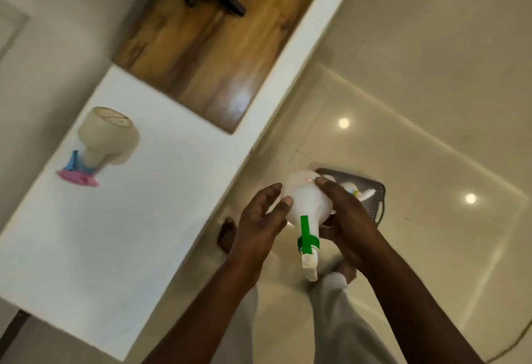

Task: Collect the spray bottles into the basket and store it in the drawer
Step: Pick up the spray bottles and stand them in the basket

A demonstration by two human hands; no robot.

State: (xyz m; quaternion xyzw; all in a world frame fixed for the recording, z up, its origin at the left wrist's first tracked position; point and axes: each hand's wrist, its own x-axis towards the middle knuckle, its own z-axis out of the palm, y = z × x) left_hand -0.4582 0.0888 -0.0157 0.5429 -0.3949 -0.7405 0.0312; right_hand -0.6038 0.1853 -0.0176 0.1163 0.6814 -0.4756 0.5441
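The white spray bottle (306, 201) you are holding sits just below the centre of the frame, seen from above with its round body pointing away from you and its head toward you. It has a green trigger and collar and a white nozzle block at the near end; a small red-edged label shows on the far shoulder.

Your right hand (345, 219) wraps the bottle's right side, fingers curled around the body with a fingertip near the label. Your left hand (259, 219) is half open on the other side, fingers loosely spread, its thumb tip touching the bottle's left flank.

Beyond your hands, on the glossy tiled floor (417, 104), lies the dark perforated basket (374, 193), mostly hidden by the bottle and your right hand; something white with a bit of yellow and blue lies in it, too blurred to tell exactly.

At the left of the frame a second spray bottle (106, 139), cream-bodied with a pink and blue head, stands on the white counter (115, 234). A wood-grain panel (216, 46) runs along the counter toward the top of the frame.
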